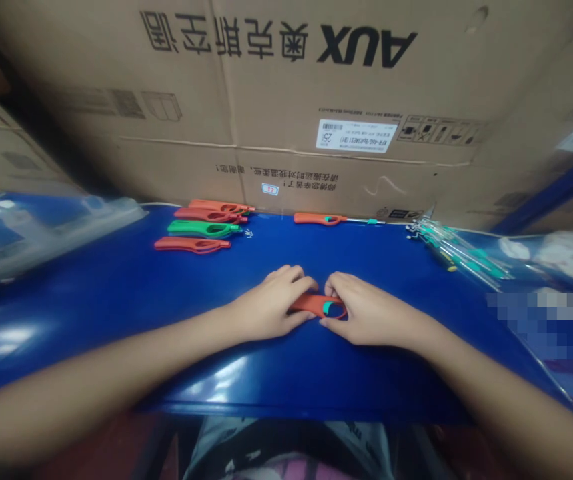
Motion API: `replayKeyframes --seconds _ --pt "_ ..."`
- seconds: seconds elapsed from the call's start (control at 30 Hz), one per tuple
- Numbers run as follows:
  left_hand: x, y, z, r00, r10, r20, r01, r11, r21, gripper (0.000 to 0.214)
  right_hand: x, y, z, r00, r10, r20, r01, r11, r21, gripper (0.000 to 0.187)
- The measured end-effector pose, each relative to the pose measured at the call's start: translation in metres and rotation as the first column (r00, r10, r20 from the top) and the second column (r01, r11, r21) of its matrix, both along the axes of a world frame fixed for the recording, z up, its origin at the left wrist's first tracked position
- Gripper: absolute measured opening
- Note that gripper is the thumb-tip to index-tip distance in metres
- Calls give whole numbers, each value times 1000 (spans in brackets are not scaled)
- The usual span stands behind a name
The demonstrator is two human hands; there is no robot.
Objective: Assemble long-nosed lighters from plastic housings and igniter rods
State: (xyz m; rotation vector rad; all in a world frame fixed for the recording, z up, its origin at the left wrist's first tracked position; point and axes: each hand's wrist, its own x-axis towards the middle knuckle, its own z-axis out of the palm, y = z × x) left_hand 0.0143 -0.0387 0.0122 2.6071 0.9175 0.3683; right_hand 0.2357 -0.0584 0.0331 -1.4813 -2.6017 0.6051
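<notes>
My left hand (271, 303) and my right hand (361, 307) meet at the middle of the blue table (116, 293). Both are closed on one orange lighter handle (316, 305) with a teal trigger. The left fingers wrap its left end, and the right fingers pinch the end with the trigger hole. Most of the handle is hidden under my fingers.
Several orange and green lighter handles (201, 227) lie in a row at the back left. A finished orange lighter (336, 219) with a metal tube lies at the back. Teal-tipped metal tubes in clear wrap (456, 253) sit at the right. A large cardboard box (286, 100) stands behind. Clear plastic bags (41, 227) are at the left.
</notes>
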Motion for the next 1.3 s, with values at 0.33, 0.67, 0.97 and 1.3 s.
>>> replayKeyframes --seconds 0.33,0.67,0.97,1.3 --pt "-1 11 -23 989 -22 148 17 999 33 27 7 13 -4 995 12 -102 -9 999 36 25" --pt "-1 17 -26 946 54 318 -41 998 -47 27 27 35 -5 922 -99 -374 54 990 -129 43" --pt "-1 18 -23 895 118 430 -72 990 -123 28 24 41 -14 846 -157 -509 79 982 -172 33" --pt "-2 24 -28 739 395 546 -220 907 -359 34 30 40 -6 962 21 -273 -38 998 -55 28"
